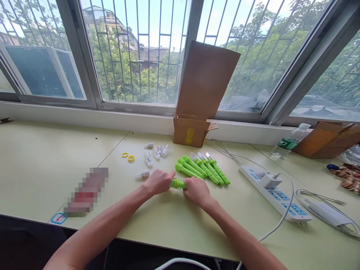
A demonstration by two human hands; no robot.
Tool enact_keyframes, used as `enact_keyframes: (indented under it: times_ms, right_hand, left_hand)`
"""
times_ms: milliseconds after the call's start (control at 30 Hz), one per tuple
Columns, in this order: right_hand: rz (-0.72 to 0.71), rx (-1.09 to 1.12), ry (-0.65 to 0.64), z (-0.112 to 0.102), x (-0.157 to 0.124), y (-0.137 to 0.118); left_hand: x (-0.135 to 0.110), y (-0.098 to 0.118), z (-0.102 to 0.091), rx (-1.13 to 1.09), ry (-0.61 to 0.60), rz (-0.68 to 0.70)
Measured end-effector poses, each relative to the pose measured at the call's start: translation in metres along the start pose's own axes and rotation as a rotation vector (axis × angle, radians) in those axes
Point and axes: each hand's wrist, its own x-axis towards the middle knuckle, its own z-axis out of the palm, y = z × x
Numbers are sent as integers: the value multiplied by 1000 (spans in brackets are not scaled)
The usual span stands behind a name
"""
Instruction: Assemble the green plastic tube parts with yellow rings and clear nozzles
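Note:
A green plastic piece (pixel 177 183) lies between my two hands on the pale green table (pixel 42 161). My left hand (pixel 158 181) is closed on its left end and my right hand (pixel 197 190) is closed on its right end. Just behind my hands lie several green ribbed sticks (pixel 202 169), some with clear tips. Further left sit several small clear tubes (pixel 155 153), one small white tube (pixel 143 174) and two yellow rings (pixel 128 156).
A small open cardboard box (pixel 189 130) stands at the window sill with a cardboard sheet (pixel 206 80) leaning behind it. A white power strip (pixel 277 194) with a charger and cables lies to the right. A water bottle (pixel 289 142) and another box (pixel 323 139) are at far right.

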Motion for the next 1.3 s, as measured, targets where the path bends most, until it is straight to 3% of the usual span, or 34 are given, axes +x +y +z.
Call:
enact_keyframes:
  times_ms: [100,200,333,400,467,633,900,1133,1300]
  right_hand:
    - [-6,-33,76,4,1,2]
    - [-59,-106,245,8,3,4]
    - [-162,-207,502,8,5,5]
    - [-190,-219,560,7,5,5]
    - [-186,-208,531,8,5,5]
    - [-139,-159,305,8,4,4]
    - [-44,-78,68,3,0,1]
    - [-19,-49,143,10,5,7]
    - [-65,54,210,14,7,9]
  left_hand:
    - [1,2,1,-44,17,-36]
    - [0,-2,-2,-205,8,-63]
    - [-3,-12,-8,-596,-156,-22]
    - [-4,-14,-10,-723,-238,-18]
    - [-5,-13,-9,-717,-221,-34]
    - [-1,-3,-3,-355,-85,-86]
    - [0,-1,3,-92,-17,-24]
    - [2,2,4,20,66,9]
    - [4,-8,2,65,252,16]
